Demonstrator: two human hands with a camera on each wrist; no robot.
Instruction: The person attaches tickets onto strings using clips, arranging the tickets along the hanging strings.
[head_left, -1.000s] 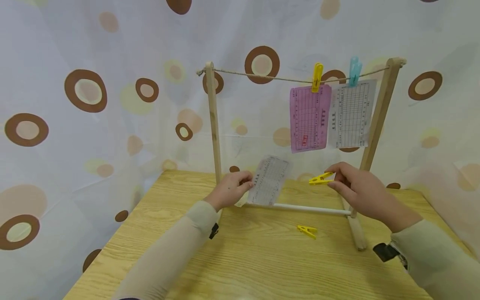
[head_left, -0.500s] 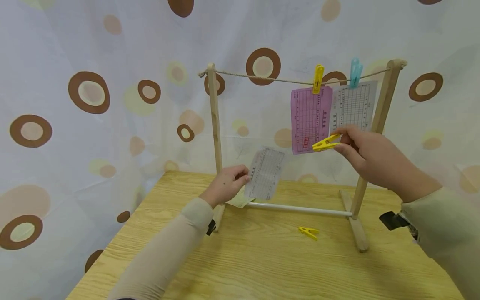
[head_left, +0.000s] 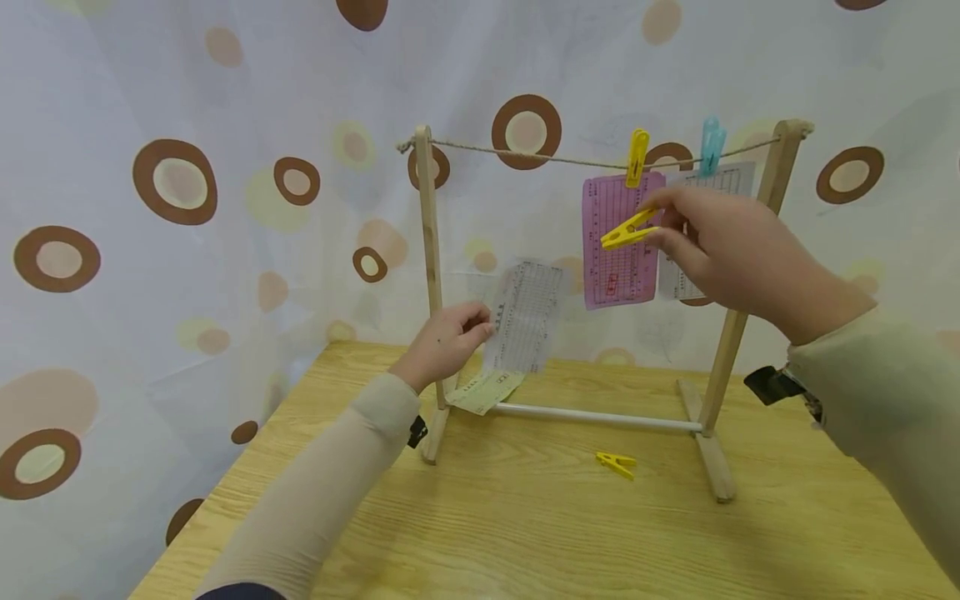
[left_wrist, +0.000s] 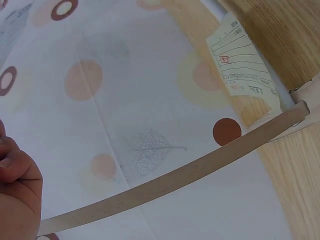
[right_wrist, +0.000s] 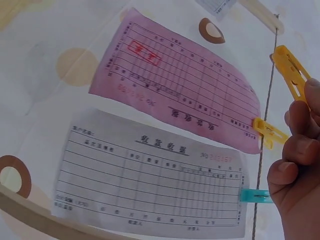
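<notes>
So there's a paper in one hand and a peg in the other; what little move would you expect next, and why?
Probably the left hand lifts its white printed paper slip to the bare stretch of twine line. The slip hangs well below the line, while the right hand holds the yellow plastic clothespin near it, beside the hung pink paper form.

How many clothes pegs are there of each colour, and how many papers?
Yellow plastic pegs: 3 (on the string, in the right hand, on the wooden table)
Blue plastic pegs: 1
Pink papers: 1
White papers: 2 (hanging, in the left hand)
Pale yellow papers: 1
Total: 8
</notes>
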